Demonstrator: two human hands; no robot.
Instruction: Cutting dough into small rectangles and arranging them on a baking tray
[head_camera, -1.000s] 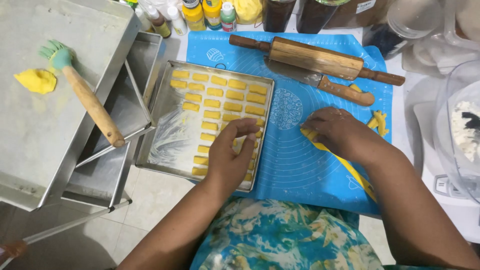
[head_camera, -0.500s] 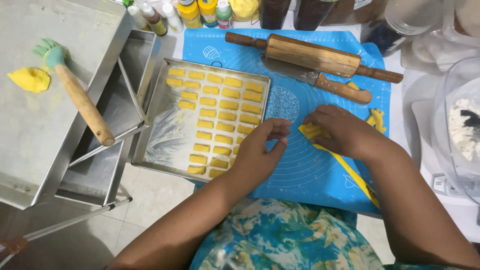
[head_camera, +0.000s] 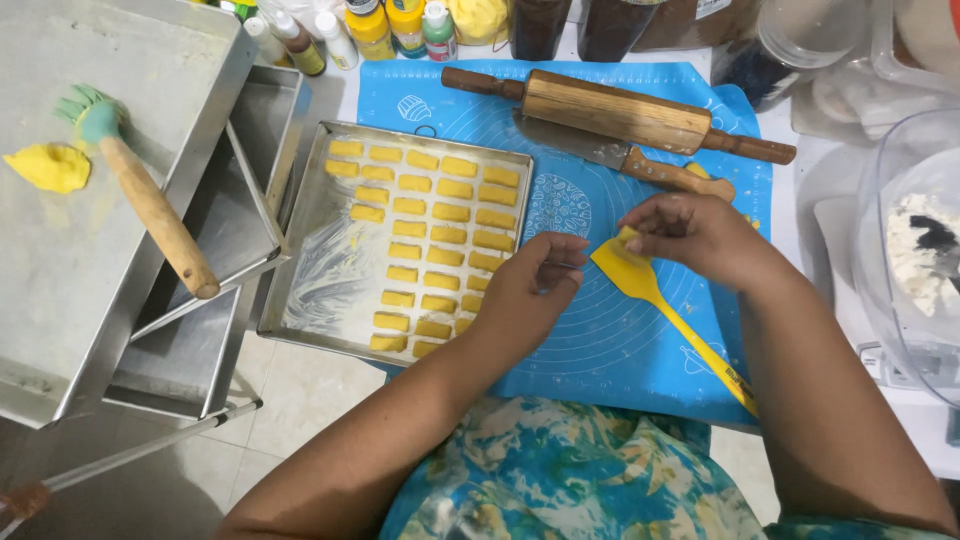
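Observation:
A metal baking tray (head_camera: 315, 290) holds several rows of small yellow dough pieces (head_camera: 432, 238). My left hand (head_camera: 532, 290) hovers at the tray's right edge, fingers loosely curled, holding nothing that I can see. My right hand (head_camera: 690, 235) pinches a small yellow dough piece (head_camera: 627, 236) at the blade of a yellow spatula (head_camera: 670, 318), which lies on the blue silicone mat (head_camera: 600, 350).
A wooden rolling pin (head_camera: 615, 112) and a wooden-handled knife (head_camera: 640, 165) lie at the mat's far side. Left stand stacked metal trays (head_camera: 60, 280) with a green brush (head_camera: 140, 190) and a dough lump (head_camera: 48, 166). Bottles (head_camera: 390, 25) line the back; a clear bowl (head_camera: 915, 250) is right.
My left hand has drawn back from the tray's dough rows to its right edge. My right hand has shifted up the mat to the spatula blade.

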